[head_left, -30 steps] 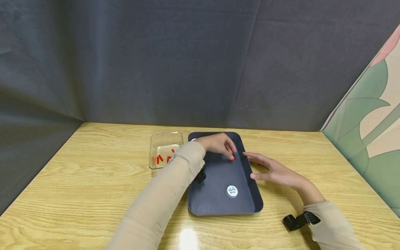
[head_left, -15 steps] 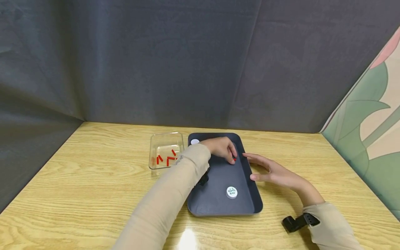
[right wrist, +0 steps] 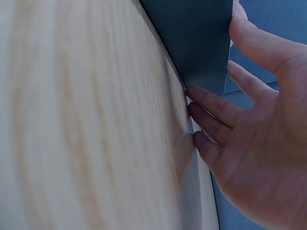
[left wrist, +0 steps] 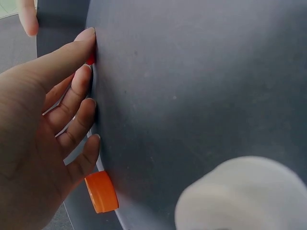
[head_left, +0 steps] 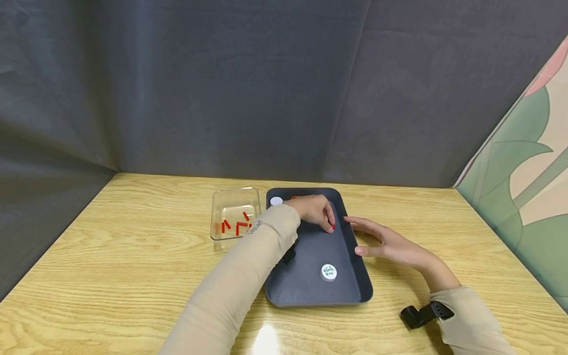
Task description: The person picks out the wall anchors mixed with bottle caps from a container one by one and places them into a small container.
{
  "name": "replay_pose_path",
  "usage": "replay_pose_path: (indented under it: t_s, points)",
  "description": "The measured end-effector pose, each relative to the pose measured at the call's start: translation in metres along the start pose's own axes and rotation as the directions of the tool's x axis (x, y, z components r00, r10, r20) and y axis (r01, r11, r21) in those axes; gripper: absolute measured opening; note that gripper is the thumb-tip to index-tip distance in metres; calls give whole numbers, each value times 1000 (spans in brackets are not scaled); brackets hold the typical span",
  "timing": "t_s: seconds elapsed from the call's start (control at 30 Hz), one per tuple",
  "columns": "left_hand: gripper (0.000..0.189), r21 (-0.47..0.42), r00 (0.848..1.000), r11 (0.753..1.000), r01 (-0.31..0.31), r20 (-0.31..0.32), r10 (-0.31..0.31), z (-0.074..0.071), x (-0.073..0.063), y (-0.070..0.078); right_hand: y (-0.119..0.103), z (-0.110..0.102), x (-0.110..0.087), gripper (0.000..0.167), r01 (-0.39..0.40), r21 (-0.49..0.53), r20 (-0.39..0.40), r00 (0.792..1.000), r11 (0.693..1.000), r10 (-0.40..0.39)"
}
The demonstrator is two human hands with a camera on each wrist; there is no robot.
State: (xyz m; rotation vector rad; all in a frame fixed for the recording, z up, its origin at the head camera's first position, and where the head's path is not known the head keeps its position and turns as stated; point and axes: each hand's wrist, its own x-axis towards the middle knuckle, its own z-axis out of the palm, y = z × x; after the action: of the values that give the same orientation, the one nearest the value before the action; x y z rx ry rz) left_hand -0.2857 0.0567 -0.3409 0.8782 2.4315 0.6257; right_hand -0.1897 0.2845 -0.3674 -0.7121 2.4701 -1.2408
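My left hand [head_left: 316, 209] reaches into the dark grey tray [head_left: 306, 293]. Thumb and forefinger pinch a small red stick [left wrist: 90, 59], mostly hidden by the fingertips, down by the tray floor. Near the little finger, an orange cap [left wrist: 101, 191] lies against the tray's wall. A white round cap [head_left: 276, 201] is in the far left corner. Nearer the front of the tray lies a white disc with green markings [head_left: 329, 272]. Outside the tray's right wall, my right hand [head_left: 392, 245] is spread, its fingers and thumb at the rim and holding nothing else.
Left of the tray stands a clear container [head_left: 222, 207] with several small red sticks [head_left: 241, 225] in it. Both rest on a wooden table [head_left: 133, 256]. A dark curtain [head_left: 230, 98] closes off the back, and a patterned panel [head_left: 532, 197] is at the right.
The left hand has shifted slightly right and nearer, and its sleeve uncovers more of the container and the white cap. Less of the pinched red stick shows. The right hand has stayed put.
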Motion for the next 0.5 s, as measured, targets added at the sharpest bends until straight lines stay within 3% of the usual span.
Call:
replay_pose_path:
  t_s: [0.5]
  points:
    - [12,74,1000,997,-5,4,5,-2,0,0,-1,-1,1,71,0,9,3,1000,1000,0]
